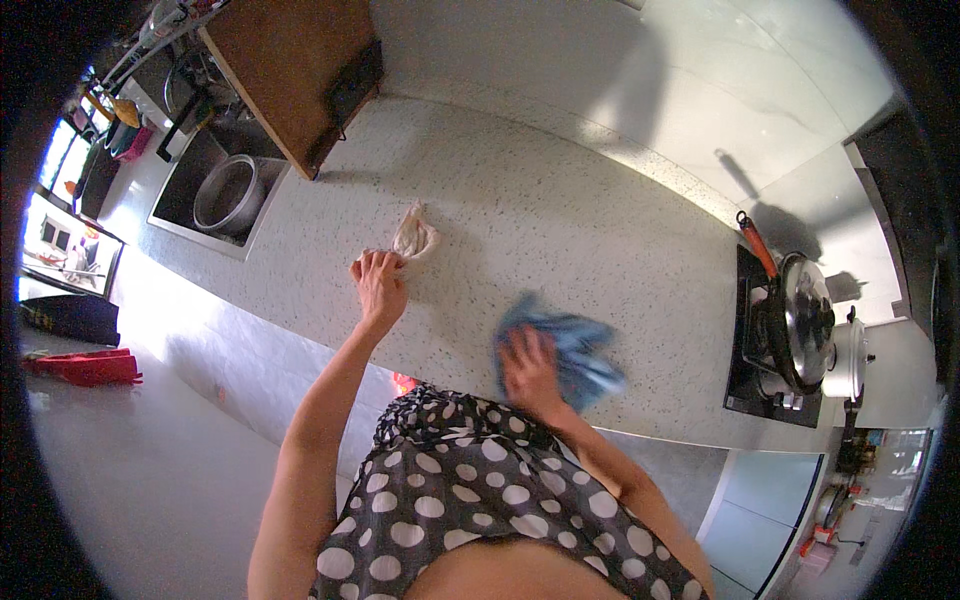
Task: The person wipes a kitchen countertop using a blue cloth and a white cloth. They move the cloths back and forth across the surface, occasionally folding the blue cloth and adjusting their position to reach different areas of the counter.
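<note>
On the speckled countertop [480,225], my left hand [381,289] has its fingers curled down on part of a pale, crumpled plastic bag or cloth [416,234], whose larger end stands up just beyond the fingertips. My right hand [529,369] presses with spread fingers on a blue cloth [581,337] near the counter's front edge. Both the right hand and the cloth are blurred. Whether the right fingers grip any of the cloth cannot be made out.
A sink [262,201] with a metal pot [229,193] lies at the left, beside a leaning wooden board [292,67]. At the right, a lidded pan [806,322] with a red-brown handle stands on a black stove [739,367], a white pot [847,360] behind it.
</note>
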### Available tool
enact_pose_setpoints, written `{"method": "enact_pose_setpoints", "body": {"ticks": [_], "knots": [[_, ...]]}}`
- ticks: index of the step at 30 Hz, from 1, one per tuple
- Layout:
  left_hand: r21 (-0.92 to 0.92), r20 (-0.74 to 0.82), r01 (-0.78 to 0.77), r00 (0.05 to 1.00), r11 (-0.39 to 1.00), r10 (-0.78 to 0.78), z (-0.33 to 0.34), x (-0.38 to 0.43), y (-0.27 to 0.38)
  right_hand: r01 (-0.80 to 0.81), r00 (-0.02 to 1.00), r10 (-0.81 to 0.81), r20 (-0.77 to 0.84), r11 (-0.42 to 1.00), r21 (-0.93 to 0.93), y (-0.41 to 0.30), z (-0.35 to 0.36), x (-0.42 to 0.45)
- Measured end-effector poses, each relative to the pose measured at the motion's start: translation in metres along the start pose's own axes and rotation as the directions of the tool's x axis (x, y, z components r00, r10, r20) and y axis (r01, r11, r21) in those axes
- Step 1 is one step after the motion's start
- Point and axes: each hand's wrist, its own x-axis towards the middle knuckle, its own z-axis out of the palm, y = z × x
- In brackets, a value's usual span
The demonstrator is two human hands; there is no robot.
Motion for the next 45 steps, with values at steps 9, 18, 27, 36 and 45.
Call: {"method": "enact_pose_setpoints", "body": {"ticks": [9,18,27,36,45], "knots": [[0.116,-0.046,-0.073,0.996,0.991,0.079,-0.001,0.007,-0.013,0.419,0.904,-0.423,-0.063,0.846,0.331,-0.043,0.049,0.152],[0.104,-0.001,-0.038,0.999,0.994,0.039,0.006,0.006,-0.008,0.045,0.932,0.02,-0.361,0.984,0.17,0.176,0.01,0.186],[0.184,-0.004,-0.064,0.998,0.981,0.066,0.001,0.01,-0.002,-0.707,0.689,0.574,-0.442,0.667,-0.236,0.396,-0.062,-0.041],[0.201,-0.003,-0.077,0.997,0.977,0.079,0.001,0.006,-0.006,-0.9,0.415,0.752,-0.513,0.253,-0.356,0.272,-0.062,-0.214],[0.166,0.014,-0.092,0.996,0.982,0.091,-0.001,0.009,-0.005,-0.871,0.489,0.735,-0.47,0.377,-0.316,0.143,-0.011,-0.103]]}}
